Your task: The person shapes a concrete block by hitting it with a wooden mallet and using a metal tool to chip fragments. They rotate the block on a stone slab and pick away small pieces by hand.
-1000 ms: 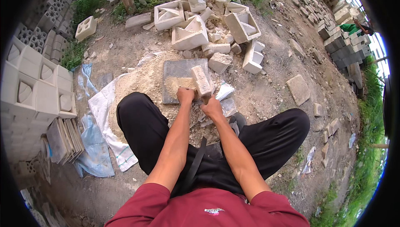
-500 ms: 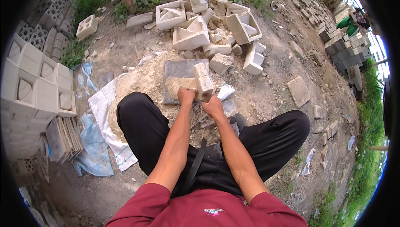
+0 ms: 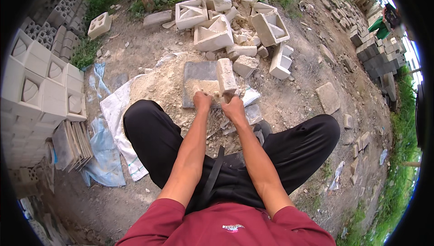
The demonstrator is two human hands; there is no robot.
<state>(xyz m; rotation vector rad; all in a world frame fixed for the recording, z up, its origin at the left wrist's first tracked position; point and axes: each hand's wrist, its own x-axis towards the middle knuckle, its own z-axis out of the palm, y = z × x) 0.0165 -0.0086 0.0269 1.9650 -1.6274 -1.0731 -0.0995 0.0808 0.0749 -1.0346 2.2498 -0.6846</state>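
Note:
My right hand (image 3: pixel 233 108) is closed round a short dark handle under a long, pale, dusty block head, which looks like a mallet (image 3: pixel 225 76). That head is over the right side of a dark flat slab (image 3: pixel 200 69). Pale crumbled material (image 3: pixel 203 86) lies on the slab's near half. At the near edge of this material, my left hand (image 3: pixel 202 100) is closed with its knuckles up; what its fingers hold, if anything, is hidden. The slab rests against a heap of pale rubble powder (image 3: pixel 156 85) between my bent knees.
Broken pale moulded blocks (image 3: pixel 213 33) are piled beyond the slab. Whole blocks (image 3: pixel 43 92) are stacked at the left, beside leaning thin boards (image 3: pixel 72 144) and a blue plastic sheet (image 3: pixel 103 155). A flat stone (image 3: pixel 327 98) lies to the right. Far right, a person in green (image 3: pixel 383 28) is near grey blocks.
The view has shifted slightly, so the surroundings appear a little farther right. Both hands keep nearly the same places and closed shapes; the mallet head looks slightly more upright.

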